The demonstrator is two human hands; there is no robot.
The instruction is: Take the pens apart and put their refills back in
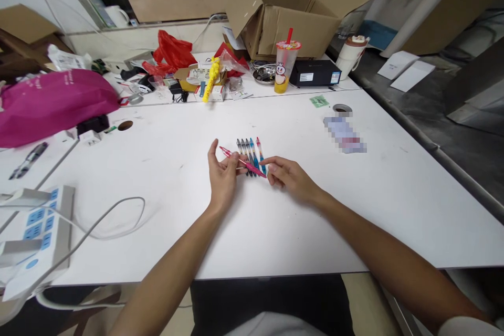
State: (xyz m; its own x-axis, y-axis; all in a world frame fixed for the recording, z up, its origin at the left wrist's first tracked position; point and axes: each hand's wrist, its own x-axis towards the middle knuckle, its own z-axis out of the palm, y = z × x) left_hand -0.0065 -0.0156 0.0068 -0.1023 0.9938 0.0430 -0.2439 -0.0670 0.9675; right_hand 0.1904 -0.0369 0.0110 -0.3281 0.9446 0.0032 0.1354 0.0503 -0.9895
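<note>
My left hand [223,178] is closed on a pink pen [247,163], gripping it between thumb and fingers. The pen slants down to the right, its lower end close to my right hand [289,177]. My right index finger reaches out towards the pens while the other fingers curl in; I cannot tell whether it touches the pink pen. Beneath and behind the hands, several pens lie side by side: dark ones [243,146] on the left, a blue one [253,149], and a pink-topped one with a blue lower part [259,148] on the right. Fingers partly hide their lower ends.
A power strip [65,220] with a loose cable lies at left, near a magenta bag [59,97]. Along the back stand a drink cup [286,60], a black box [315,73], a cardboard box [291,29] and a tumbler [350,58]. A tape roll [342,108] lies at right.
</note>
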